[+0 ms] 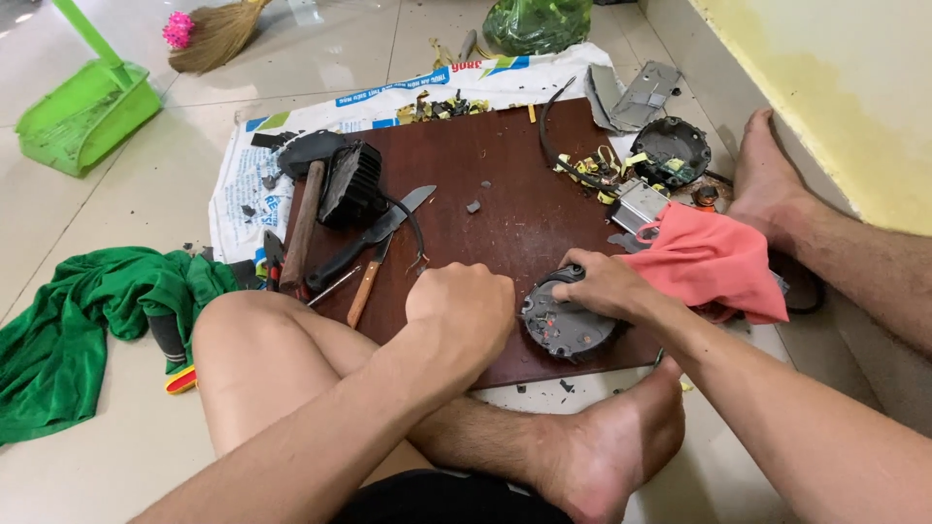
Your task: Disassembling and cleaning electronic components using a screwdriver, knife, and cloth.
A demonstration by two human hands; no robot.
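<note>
I sit on the floor with a dark brown wooden board (505, 184) in front of me. My right hand (602, 284) grips the top edge of a round dark grey housing part (566, 328) that lies on the board's near right corner. My left hand (461, 306) is closed into a fist just left of that part, resting near the board's front edge; whether it holds anything is hidden. A pink cloth (714, 262) lies right beside my right wrist.
On the board's left lie a hammer (303, 218), a black finned block (351, 182), a knife (374, 238) and a screwdriver (367, 283). A second round black part (670, 150) and metal scraps sit far right. A green cloth (78, 320), a green dustpan (83, 112) and a broom (214, 34) lie at left.
</note>
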